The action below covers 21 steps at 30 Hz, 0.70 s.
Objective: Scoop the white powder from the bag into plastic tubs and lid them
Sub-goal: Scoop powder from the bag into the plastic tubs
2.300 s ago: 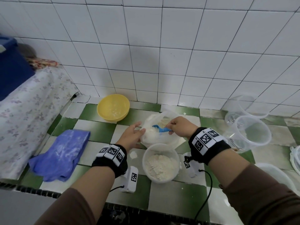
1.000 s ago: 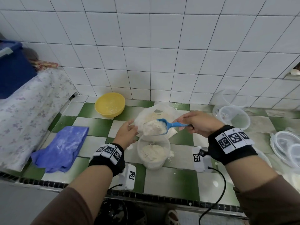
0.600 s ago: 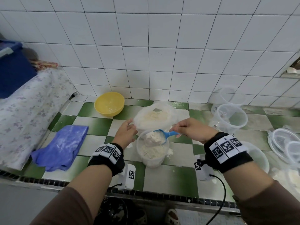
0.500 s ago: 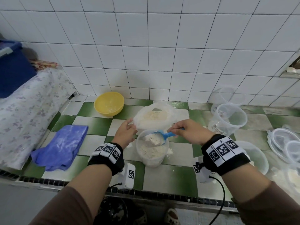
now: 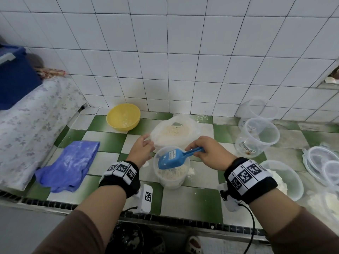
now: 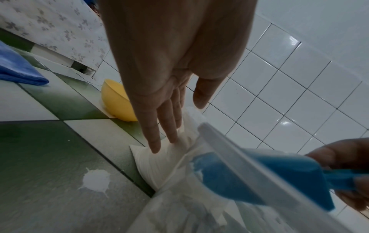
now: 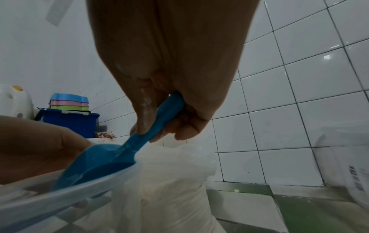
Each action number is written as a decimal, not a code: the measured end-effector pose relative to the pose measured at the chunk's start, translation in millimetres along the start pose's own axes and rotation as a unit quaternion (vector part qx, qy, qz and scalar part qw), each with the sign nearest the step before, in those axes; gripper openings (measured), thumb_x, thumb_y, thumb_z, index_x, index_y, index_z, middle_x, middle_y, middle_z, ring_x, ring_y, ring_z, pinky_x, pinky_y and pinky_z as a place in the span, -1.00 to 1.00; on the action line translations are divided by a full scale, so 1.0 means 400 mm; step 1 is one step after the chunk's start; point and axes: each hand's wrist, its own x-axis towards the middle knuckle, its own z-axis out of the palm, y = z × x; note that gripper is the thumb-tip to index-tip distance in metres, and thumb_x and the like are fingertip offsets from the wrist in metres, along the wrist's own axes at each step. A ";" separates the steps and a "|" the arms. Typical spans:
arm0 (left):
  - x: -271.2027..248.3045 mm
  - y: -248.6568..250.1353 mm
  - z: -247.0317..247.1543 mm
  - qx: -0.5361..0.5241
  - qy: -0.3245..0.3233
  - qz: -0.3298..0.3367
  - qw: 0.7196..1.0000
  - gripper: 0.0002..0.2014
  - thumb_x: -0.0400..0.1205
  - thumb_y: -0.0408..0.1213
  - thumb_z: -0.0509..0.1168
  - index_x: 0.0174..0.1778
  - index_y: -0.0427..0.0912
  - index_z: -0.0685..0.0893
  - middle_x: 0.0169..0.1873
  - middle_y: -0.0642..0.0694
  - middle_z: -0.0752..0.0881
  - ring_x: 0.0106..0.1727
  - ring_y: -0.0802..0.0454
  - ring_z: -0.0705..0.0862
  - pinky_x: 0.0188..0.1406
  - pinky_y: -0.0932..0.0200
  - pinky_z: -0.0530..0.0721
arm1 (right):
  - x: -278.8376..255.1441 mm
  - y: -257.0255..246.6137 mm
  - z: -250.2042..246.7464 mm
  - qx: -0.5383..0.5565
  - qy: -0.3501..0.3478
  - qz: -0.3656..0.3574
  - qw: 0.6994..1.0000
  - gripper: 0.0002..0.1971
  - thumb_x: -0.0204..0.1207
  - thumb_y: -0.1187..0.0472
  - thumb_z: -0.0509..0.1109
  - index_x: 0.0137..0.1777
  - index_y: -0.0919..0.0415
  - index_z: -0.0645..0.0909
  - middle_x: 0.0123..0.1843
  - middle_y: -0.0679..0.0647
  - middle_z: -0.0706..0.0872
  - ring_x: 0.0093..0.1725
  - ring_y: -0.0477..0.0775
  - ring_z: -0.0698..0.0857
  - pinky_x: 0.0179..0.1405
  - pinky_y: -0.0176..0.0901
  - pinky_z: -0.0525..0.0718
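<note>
White-tiled wall, green-checked bench [image 5: 190, 197]; our tub [image 5: 171, 177] in front of the bag [image 5: 174, 132] is part filled, not lidded, empty tubs [image 5: 256, 138] wait. Right hand [image 5: 209, 153] fingers curl round the scoop [image 5: 172, 159], tipped into the tub. Left hand [image 5: 140, 150] fingers straight, touching the bag

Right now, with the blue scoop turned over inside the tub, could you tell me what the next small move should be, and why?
Probably lift the blue scoop out and carry it back to the bag for another load. The right hand holds it tipped over the tub, which looks only partly filled, and the left hand rests open against the bag, whose mouth stands open just behind.
</note>
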 end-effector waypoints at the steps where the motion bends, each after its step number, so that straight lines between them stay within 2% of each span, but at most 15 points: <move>1: 0.000 0.000 -0.001 0.000 0.001 0.001 1.000 -0.54 0.74 -0.31 0.17 0.58 -0.08 0.30 0.39 -0.13 0.55 0.26 -0.10 0.65 0.30 -0.20 0.62 | 0.002 0.000 -0.004 0.002 -0.001 0.000 1.000 -0.76 0.54 0.36 0.35 0.12 0.10 0.72 -0.03 0.00 0.56 -0.03 -0.09 0.51 -0.02 -0.40 0.39; 5: 0.003 0.000 -0.001 -0.001 0.002 -0.001 1.000 -0.55 0.75 -0.32 0.14 0.58 -0.10 0.29 0.41 -0.15 0.54 0.28 -0.11 0.64 0.31 -0.18 0.61 | 0.002 0.006 -0.031 0.041 -0.020 0.011 0.999 -0.79 0.57 0.33 0.32 0.10 0.13 0.72 -0.06 0.02 0.63 -0.15 -0.11 0.55 -0.21 -0.52 0.41; 7: 0.005 0.001 0.000 0.003 0.003 0.000 1.000 -0.54 0.75 -0.31 0.14 0.59 -0.11 0.27 0.43 -0.15 0.52 0.30 -0.10 0.62 0.29 -0.13 0.62 | -0.002 0.010 -0.055 0.069 -0.035 0.021 0.997 -0.79 0.60 0.32 0.29 0.10 0.13 0.72 -0.08 -0.01 0.67 -0.18 -0.22 0.55 -0.22 -0.55 0.45; 9: 0.008 0.001 0.000 0.007 0.005 -0.001 1.000 -0.53 0.75 -0.29 0.15 0.60 -0.10 0.26 0.45 -0.16 0.51 0.31 -0.11 0.61 0.30 -0.13 0.61 | -0.004 0.016 -0.079 0.082 -0.038 0.027 0.996 -0.79 0.61 0.29 0.29 0.07 0.07 0.72 -0.09 -0.03 0.69 -0.19 -0.21 0.54 -0.21 -0.55 0.45; 13: 0.014 0.002 0.000 0.012 0.008 0.000 1.000 -0.49 0.74 -0.24 0.18 0.62 -0.13 0.23 0.46 -0.17 0.50 0.34 -0.14 0.60 0.32 -0.15 0.58 | -0.001 0.033 -0.120 0.139 0.008 0.043 0.989 -0.80 0.61 0.29 0.28 0.01 0.05 0.72 -0.03 -0.03 0.74 -0.22 -0.20 0.53 -0.20 -0.44 0.45; 16: 0.022 0.006 0.002 0.024 0.012 0.003 1.000 -0.46 0.72 -0.20 0.22 0.61 -0.17 0.23 0.41 -0.18 0.54 0.33 -0.15 0.59 0.27 -0.15 0.59 | 0.012 0.035 -0.140 0.152 0.062 0.053 0.985 -0.82 0.63 0.32 0.25 -0.11 0.18 0.68 -0.06 -0.18 0.71 -0.15 -0.30 0.57 -0.19 -0.62 0.45; 17: 0.026 0.008 0.004 0.027 0.012 0.003 1.000 -0.44 0.71 -0.19 0.23 0.61 -0.18 0.23 0.40 -0.18 0.54 0.34 -0.15 0.59 0.24 -0.13 0.60 | 0.023 0.038 -0.142 0.142 0.080 0.055 0.985 -0.81 0.64 0.32 0.24 -0.14 0.23 0.66 -0.04 -0.13 0.73 -0.11 -0.23 0.60 -0.16 -0.63 0.46; 19: 0.033 0.012 0.005 0.030 0.015 0.003 0.999 -0.42 0.70 -0.16 0.25 0.62 -0.18 0.23 0.41 -0.19 0.53 0.36 -0.15 0.57 0.26 -0.11 0.60 | 0.044 0.038 -0.142 0.090 0.105 0.060 0.989 -0.80 0.64 0.31 0.23 -0.13 0.18 0.67 -0.07 0.00 0.73 -0.06 0.06 0.63 -0.12 -0.38 0.52; 21: 0.042 0.011 0.005 0.039 0.018 0.006 0.999 -0.39 0.67 -0.11 0.29 0.61 -0.16 0.24 0.44 -0.21 0.51 0.40 -0.15 0.54 0.38 -0.19 0.54 | 0.067 0.035 -0.132 0.005 0.123 0.055 0.991 -0.79 0.64 0.31 0.22 0.04 0.22 0.71 -0.21 0.01 0.60 -0.12 0.09 0.52 -0.26 -0.26 0.35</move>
